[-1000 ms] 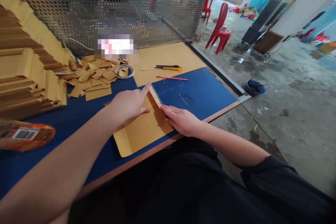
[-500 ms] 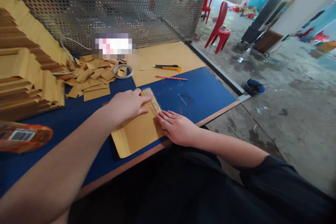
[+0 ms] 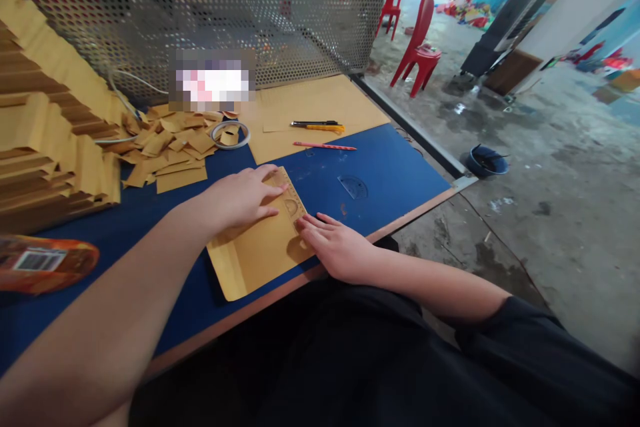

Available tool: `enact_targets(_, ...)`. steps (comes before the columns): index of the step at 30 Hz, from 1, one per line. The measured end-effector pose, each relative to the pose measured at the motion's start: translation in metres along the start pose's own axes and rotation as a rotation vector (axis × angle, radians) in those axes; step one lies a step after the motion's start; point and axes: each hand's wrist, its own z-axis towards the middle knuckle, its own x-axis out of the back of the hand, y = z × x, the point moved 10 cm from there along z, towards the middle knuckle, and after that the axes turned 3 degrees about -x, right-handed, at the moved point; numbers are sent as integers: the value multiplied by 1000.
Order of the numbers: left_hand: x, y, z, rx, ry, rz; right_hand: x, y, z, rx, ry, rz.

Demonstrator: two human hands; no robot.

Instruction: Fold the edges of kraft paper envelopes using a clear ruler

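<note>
A brown paper envelope (image 3: 265, 253) lies on the blue tabletop (image 3: 320, 180) near the front edge. Along its right end rests a clear plastic ruler (image 3: 291, 203) with a protractor shape in it. My left hand (image 3: 245, 197) lies over the envelope's upper part, fingers spread, fingertips at the ruler. At the ruler's lower end are the fingertips of my right hand (image 3: 335, 243), its fingers extended on the envelope's right edge. Beyond them are a clear protractor (image 3: 353, 187), a red pencil (image 3: 325, 146) and a yellow and black cutter (image 3: 320, 127).
Stacked brown envelopes (image 3: 45, 147) fill the left side. Beside them are paper scraps (image 3: 173, 147) and a tape roll (image 3: 230, 135). An orange packet (image 3: 50, 263) lies at the left. Behind stands a perforated metal panel (image 3: 300, 27); a red chair (image 3: 420, 47) is on the floor.
The ruler has shifted slightly left and now lies within the envelope's right edge instead of overhanging it. Both hands remain in nearly the same places.
</note>
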Motion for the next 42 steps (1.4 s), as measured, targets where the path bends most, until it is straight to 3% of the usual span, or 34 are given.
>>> enact_targets(5,7,1,10,-136,124,-206,21,19,-10,-44,193,207)
enact_targets(13,12,8,9,-50,181,-234,16,17,-6,-10,152,180)
enact_targets(18,14,8,6,40,158,-227,19,24,-8,-68,179,229)
enact_targets(32,10,25,3,8,112,-108,23,16,-10,43,166,82)
enact_targets(42,1,35,-2,37,63,-3,24,20,-15,38,175,203)
